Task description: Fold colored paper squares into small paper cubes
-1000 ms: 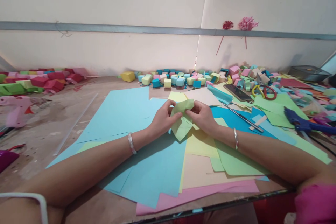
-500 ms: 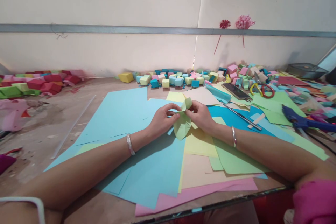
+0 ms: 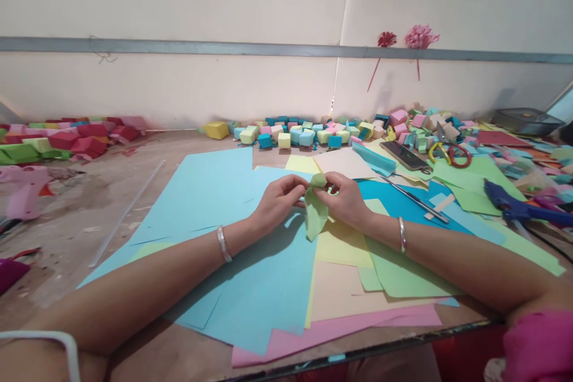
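The folded green paper [image 3: 315,215] hangs near the middle of the worktop [image 3: 89,215], its long axis running toward the near edge. The left hand [image 3: 277,200] and right hand [image 3: 347,198] pinch its top end with fingers closed narrow.

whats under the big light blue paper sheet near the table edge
A pink paper sheet sticks out beneath the large light blue paper sheet; how far it runs underneath is covered.
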Motion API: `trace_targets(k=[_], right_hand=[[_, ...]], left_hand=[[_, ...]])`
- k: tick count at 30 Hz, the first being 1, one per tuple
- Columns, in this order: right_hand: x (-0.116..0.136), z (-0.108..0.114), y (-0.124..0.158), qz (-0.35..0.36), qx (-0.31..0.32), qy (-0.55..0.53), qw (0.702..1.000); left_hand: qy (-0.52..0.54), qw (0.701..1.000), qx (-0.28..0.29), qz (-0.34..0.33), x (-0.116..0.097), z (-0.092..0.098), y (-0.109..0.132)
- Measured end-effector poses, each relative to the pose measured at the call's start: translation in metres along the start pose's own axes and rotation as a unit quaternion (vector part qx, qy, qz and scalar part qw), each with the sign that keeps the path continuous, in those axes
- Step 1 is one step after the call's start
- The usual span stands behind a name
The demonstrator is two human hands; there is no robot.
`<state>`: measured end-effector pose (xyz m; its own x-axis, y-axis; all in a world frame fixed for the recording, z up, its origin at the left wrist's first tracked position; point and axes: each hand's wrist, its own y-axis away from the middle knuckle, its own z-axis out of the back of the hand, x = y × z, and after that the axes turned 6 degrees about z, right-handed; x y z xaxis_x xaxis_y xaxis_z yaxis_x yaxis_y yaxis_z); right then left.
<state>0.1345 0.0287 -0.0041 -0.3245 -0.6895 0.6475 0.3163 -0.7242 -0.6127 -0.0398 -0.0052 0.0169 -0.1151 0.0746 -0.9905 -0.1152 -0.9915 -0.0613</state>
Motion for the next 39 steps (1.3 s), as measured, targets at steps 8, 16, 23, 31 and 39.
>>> trace_targets(k=[8, 16, 23, 31, 39], right_hand=[[0.002, 0.003, 0.001, 0.021, -0.019, -0.018, 0.999], [0.004, 0.005, 0.001, -0.012, 0.003, -0.075, 0.997], [0.013, 0.007, -0.002, -0.11, -0.017, -0.16, 0.981], [0.014, 0.004, 0.001, -0.068, -0.004, -0.12, 0.99], [0.012, 0.003, 0.002, -0.075, 0.013, -0.131, 0.988]], left_hand=[[0.042, 0.998, 0.038, 0.033, 0.002, 0.0, -0.003], [0.058, 0.995, 0.039, 0.075, 0.007, 0.007, -0.006], [0.215, 0.955, 0.128, 0.157, 0.004, 0.009, -0.007], [0.222, 0.946, 0.141, 0.19, 0.004, 0.009, -0.005], [0.228, 0.943, 0.152, 0.187, 0.008, 0.008, -0.006]])
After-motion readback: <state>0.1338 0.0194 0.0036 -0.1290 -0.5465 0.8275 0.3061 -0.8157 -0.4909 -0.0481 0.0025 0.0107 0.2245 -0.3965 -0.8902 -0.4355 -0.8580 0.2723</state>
